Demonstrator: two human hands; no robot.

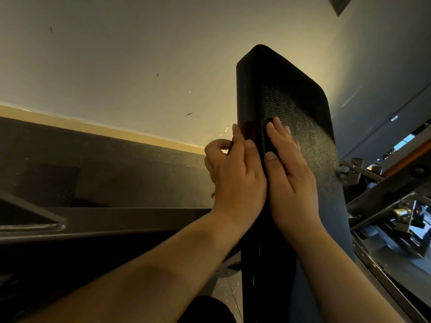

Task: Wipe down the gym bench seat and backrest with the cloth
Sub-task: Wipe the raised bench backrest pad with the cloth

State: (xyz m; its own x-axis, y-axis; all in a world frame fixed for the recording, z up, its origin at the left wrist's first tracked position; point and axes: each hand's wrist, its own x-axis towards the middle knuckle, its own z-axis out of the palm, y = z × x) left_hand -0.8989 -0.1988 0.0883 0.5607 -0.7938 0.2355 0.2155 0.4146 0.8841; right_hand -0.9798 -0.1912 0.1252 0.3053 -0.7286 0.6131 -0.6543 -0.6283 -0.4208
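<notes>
Head view: backrest (291,89) beneath flat right hand (291,173)

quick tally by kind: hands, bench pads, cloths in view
hands: 2 (left hand, right hand)
bench pad, black: 1
cloth: 0 that can be told apart from the dark pad
total: 3

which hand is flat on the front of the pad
The right hand, fingers straight across the pad; the left hand curls at its side edge.
</notes>
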